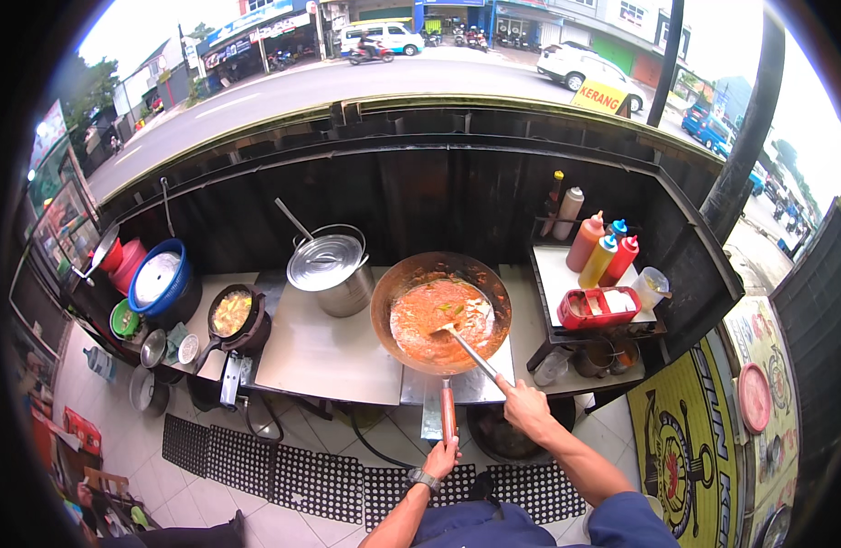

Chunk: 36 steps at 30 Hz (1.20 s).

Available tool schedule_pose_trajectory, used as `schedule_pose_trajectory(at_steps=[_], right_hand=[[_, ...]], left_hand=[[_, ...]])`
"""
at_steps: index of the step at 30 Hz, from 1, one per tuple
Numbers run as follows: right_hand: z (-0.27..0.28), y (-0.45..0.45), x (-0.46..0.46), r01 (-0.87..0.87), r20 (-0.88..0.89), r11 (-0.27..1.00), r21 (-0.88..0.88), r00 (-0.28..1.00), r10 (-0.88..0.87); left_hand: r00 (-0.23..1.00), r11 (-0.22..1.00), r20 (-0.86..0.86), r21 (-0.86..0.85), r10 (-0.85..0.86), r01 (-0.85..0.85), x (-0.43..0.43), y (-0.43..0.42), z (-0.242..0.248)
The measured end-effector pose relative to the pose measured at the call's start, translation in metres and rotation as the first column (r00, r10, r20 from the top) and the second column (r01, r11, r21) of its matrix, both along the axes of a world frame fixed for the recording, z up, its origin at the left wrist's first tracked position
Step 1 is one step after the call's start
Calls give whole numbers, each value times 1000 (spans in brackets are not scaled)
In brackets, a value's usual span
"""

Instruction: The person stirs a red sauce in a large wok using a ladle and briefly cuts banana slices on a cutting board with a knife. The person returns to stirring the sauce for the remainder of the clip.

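A large wok (384, 316) sits on the counter in front of me, filled with a bubbling orange-red sauce (427, 308) that has a few green pieces in it. My left hand (442, 457), with a watch on the wrist, grips the end of the wok's wooden handle (448, 411). Held in my right hand (525, 405) is a long metal-handled spatula (476, 357). Its head dips into the sauce near the middle of the wok, partly hidden by it.
Left of the wok stands a lidded steel pot (341, 294). Food fries in a small pan (233, 312) on a burner farther left. Squeeze bottles (586, 241) and a red condiment box (598, 308) occupy a raised shelf at right. A black wall (420, 198) backs the counter.
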State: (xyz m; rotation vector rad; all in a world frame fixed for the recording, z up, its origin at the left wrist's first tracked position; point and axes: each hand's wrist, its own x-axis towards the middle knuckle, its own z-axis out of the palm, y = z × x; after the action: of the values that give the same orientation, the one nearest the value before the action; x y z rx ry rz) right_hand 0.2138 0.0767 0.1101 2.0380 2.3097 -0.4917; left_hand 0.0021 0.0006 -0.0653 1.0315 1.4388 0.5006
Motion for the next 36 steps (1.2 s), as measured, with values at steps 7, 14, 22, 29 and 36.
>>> schedule_pose_trajectory(at_steps=[7, 14, 22, 29, 36], right_hand=[[-7, -3, -3, 38, 94, 998, -45, 995, -33], [-94, 14, -30, 131, -133, 990, 52, 984, -123], [-24, 0, -18, 43, -53, 998, -53, 998, -46], [-34, 21, -37, 127, -79, 991, -49, 988, -130], [-86, 10, -38, 124, -165, 992, -34, 978, -128]], left_hand=[[1000, 1000, -15, -26, 6, -6, 3, 3, 4], [1000, 1000, -3, 0, -2, 2, 5, 4, 5], [999, 999, -1, 5, 37, -37, 2, 1, 5], [1000, 1000, -13, 12, 13, -13, 2, 3, -5], [999, 999, -28, 25, -19, 20, 1, 4, -9]])
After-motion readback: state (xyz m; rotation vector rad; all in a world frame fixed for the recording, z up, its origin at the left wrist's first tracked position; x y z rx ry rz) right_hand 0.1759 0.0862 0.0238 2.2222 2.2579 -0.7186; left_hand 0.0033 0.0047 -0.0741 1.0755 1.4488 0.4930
